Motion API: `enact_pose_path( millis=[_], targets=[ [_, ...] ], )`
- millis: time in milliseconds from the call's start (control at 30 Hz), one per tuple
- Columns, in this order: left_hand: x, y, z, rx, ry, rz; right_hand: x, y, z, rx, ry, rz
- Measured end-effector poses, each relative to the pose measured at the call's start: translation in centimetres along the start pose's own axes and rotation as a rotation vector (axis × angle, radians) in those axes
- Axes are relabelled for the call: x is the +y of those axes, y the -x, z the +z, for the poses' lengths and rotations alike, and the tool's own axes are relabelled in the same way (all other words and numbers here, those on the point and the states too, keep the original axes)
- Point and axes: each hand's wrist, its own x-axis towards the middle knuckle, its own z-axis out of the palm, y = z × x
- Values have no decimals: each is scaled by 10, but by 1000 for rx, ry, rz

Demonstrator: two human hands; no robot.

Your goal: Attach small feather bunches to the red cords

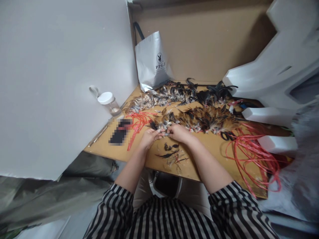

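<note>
My left hand (150,137) and my right hand (178,133) meet at the near edge of a row of brown and black feathers (199,119). Fingers of both hands are pinched together around something small between them, too small to make out. Behind the row lies a second pile of feathers (164,94), whitish at the left and darker at the right. Loose feather scraps (173,156) are scattered on the wooden table (144,158) just below my hands. Red plastic strips (141,121) spread out left of the row.
A blurred dark rectangle (121,132) and a white-lidded jar (109,103) are at the left. A silver bag (151,61) stands at the back. More red strips (251,159), black scissors (228,135) and white foam pieces (277,145) are at the right.
</note>
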Motion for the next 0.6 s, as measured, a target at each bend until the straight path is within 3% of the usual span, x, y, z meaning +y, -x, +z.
enact_pose_path(
  millis=[67, 167, 367, 600],
  targets=[
    [-2, -1, 0, 6, 8, -1, 3, -2, 0, -1, -70, -40],
    [-3, -2, 0, 5, 18, -8, 9, -3, -5, -18, -350, -76],
    [-3, -2, -1, -8, 7, -36, 11, -1, -19, -3, -821, 51],
    [-2, 0, 1, 6, -9, -14, 10, -3, -15, 93, -1197, 158]
  ],
)
